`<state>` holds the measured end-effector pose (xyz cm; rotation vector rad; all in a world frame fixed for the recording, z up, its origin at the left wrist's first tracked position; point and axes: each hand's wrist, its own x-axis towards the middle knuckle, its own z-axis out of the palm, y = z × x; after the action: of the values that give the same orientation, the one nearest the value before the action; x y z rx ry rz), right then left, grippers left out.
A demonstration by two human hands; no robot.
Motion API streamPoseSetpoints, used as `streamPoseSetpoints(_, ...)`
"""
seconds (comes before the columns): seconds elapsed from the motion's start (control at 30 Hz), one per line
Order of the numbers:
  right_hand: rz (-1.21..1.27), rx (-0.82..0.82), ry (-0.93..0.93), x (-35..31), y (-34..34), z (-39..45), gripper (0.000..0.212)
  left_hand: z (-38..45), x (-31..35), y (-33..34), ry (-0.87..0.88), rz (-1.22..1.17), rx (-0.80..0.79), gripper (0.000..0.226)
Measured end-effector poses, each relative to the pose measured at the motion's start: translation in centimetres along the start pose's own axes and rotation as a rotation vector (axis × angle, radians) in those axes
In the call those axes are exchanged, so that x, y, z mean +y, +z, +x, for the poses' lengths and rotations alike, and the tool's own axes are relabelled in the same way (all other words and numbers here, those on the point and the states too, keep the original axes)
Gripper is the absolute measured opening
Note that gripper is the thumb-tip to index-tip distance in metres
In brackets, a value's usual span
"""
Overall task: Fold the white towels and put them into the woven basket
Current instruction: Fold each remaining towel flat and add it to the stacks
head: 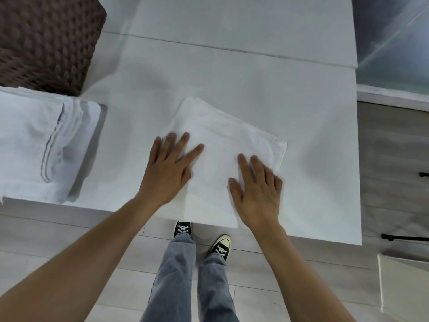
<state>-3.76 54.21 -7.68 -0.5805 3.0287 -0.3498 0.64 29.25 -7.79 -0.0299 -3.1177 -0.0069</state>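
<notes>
A folded white towel (222, 140) lies flat on the white table (301, 112) near its front edge, turned at an angle. My left hand (168, 168) presses on the towel's left side with straight, spread fingers. My right hand (257, 189) lies flat on its lower right part, fingers straight too. The dark brown woven basket (46, 40) stands at the table's far left corner, apart from both hands. A stack of white towels (44, 145) sits in front of the basket at the left edge.
The table's right edge runs down at the right, with grey wood floor (392, 163) beyond it. A white box (404, 289) stands on the floor at the lower right. My legs and dark sneakers show below the table's front edge.
</notes>
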Motion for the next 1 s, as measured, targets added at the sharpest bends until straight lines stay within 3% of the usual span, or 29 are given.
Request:
streamPoseSetpoints(0.23,-0.009,0.078,-0.024,-1.1,-0.3,-0.7,0.042,3.0,0.8,-0.6,-0.254,0.022,0.079,0.049)
streamPoseSetpoints(0.33,0.015,0.076,-0.04,-0.8,-0.4,-1.2,0.037,0.4,3.6,-1.8,-0.137,-0.09,0.174,0.042)
streamPoseSetpoints(0.4,0.051,0.077,-0.055,-0.5,-0.2,-1.4,0.035,-3.2,6.1,-2.4,0.005,-0.186,0.137,0.039)
streamPoseSetpoints(0.47,0.129,0.064,-0.054,-0.2,-0.1,-1.3,0.034,-7.0,7.8,-1.9,0.056,-0.243,0.038,0.049)
streamPoseSetpoints(0.57,0.249,0.013,-0.029,0.2,-0.5,-1.1,0.034,-10.1,8.8,0.0,0.035,-0.197,-0.075,0.082)
streamPoseSetpoints(0.67,0.297,-0.059,-0.021,0.5,-1.0,-1.3,0.036,-9.9,8.7,0.0,0.053,-0.17,-0.122,0.094)
streamPoseSetpoints(0.83,0.333,-0.138,-0.027,1.1,-1.8,-2.4,0.037,-10.1,7.3,-0.6,0.078,-0.347,-0.066,0.056)
streamPoseSetpoints(1.0,0.278,-0.046,-0.166,2.1,-3.1,-2.8,0.043,-8.5,6.4,-2.0,-0.076,-0.621,0.013,0.036)
